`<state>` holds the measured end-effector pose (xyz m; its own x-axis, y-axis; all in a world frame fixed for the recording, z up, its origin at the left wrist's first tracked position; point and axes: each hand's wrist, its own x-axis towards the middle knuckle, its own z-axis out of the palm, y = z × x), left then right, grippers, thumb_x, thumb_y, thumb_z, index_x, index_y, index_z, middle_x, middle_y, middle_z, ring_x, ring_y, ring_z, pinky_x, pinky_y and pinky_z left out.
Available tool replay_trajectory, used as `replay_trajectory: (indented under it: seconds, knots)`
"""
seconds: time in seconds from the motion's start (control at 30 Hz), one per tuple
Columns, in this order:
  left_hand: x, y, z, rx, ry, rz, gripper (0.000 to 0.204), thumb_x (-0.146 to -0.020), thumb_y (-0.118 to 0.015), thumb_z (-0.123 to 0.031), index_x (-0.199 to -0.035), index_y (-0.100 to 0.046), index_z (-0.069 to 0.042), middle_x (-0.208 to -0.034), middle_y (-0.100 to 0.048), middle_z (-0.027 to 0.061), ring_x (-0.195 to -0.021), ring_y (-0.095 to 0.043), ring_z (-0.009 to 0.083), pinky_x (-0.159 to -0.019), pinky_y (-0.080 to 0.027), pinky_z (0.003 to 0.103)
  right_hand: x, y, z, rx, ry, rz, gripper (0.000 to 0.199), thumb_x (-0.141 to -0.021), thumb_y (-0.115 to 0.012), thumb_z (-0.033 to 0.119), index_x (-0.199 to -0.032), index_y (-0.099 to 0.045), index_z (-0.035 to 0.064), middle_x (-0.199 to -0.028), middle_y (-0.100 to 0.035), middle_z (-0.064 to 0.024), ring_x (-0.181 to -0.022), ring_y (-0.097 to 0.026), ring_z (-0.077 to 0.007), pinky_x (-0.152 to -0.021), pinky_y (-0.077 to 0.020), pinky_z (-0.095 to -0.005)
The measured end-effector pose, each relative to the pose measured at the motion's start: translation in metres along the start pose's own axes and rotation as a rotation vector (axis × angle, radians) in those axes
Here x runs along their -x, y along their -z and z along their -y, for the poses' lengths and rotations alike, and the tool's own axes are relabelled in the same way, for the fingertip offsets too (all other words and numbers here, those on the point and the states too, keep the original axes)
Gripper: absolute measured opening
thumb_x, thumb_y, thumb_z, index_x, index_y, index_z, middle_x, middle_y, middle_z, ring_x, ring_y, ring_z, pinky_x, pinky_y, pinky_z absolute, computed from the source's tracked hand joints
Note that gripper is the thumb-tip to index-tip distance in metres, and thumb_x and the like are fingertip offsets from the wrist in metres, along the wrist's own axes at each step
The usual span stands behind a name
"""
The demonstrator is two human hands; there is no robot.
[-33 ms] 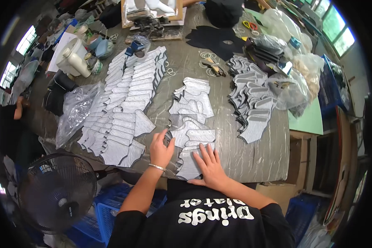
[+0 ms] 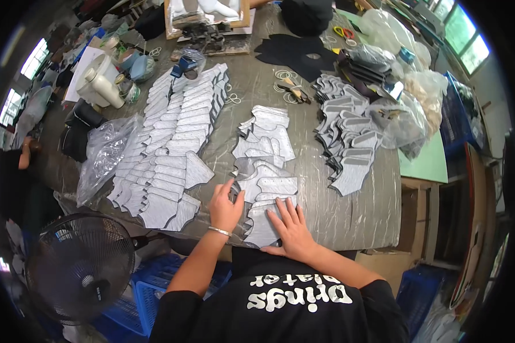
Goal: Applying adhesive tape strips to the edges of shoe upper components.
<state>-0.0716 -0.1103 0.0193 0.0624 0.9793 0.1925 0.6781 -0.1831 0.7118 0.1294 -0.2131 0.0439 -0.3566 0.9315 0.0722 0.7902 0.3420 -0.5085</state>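
A row of overlapping grey fabric cut pieces [image 2: 276, 186] with dark edges runs down the middle of the table toward me. My right hand [image 2: 292, 228] lies flat on the nearest piece, fingers spread. At the row's left edge is my left hand [image 2: 226, 208], its index finger stretched to the pieces and its thumb apart from it. Nothing shows held in either hand. Left of it, a larger spread of similar grey pieces [image 2: 171, 148] lies in overlapping columns. Another overlapping row of grey pieces [image 2: 352, 143] lies to the right.
A clear plastic bag [image 2: 109, 151] lies at the table's left edge, near a black fan [image 2: 80, 268]. Pliers [image 2: 293, 90], cord loops and black material [image 2: 294, 54] lie farther back. Plastic bags [image 2: 406, 117] crowd the right side. A person in black [image 2: 17, 188] is at far left.
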Motion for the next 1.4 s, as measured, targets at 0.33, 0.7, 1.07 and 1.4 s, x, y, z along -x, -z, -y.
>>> replay_trajectory:
  seconds: [0.33,0.7,1.07,1.4]
  knots:
    - [0.047,-0.001,-0.025,0.084,-0.03,-0.041,0.055,-0.083,-0.071,-0.018,-0.13,-0.049,0.001,-0.091,-0.062,0.0134,-0.084,-0.063,0.0334,-0.072,-0.049,0.041,0.04,0.025,-0.034,-0.036,0.06,-0.05,0.077,-0.076,-0.076,0.044,-0.137,-0.047,0.0072,-0.151,-0.034,-0.0196,-0.142,-0.029,-0.0387,-0.113,-0.0224,-0.0579]
    - [0.105,-0.013,-0.069,0.137,-0.018,0.292,0.043,-0.084,-0.07,-0.019,-0.12,-0.059,0.001,-0.088,-0.065,0.017,-0.078,-0.065,0.035,-0.069,-0.05,0.042,0.057,0.045,-0.064,-0.008,0.129,-0.072,0.041,-0.077,-0.072,0.025,-0.115,-0.065,0.0102,-0.141,-0.048,-0.0167,-0.136,-0.04,-0.0363,-0.112,-0.0248,-0.0569]
    - [0.121,-0.011,-0.079,1.368,0.71,0.436,0.028,-0.099,-0.052,-0.012,-0.125,-0.053,-0.002,-0.092,-0.06,0.0026,-0.059,-0.047,0.0074,-0.051,-0.037,0.021,0.083,0.043,-0.074,-0.145,0.185,-0.229,0.029,-0.078,-0.075,0.022,-0.101,-0.065,0.0079,-0.132,-0.054,-0.0148,-0.125,-0.05,-0.0332,-0.109,-0.0315,-0.0519]
    - [0.12,-0.021,-0.097,0.04,-0.177,0.296,0.046,-0.076,-0.077,-0.014,-0.119,-0.064,-0.004,-0.092,-0.059,0.0114,-0.079,-0.062,0.026,-0.069,-0.051,0.034,0.061,0.059,-0.087,-0.14,-0.171,-0.347,0.043,-0.076,-0.077,0.022,-0.109,-0.065,-0.0027,-0.095,-0.059,-0.0152,-0.087,-0.06,-0.0334,-0.076,-0.0491,-0.0407]
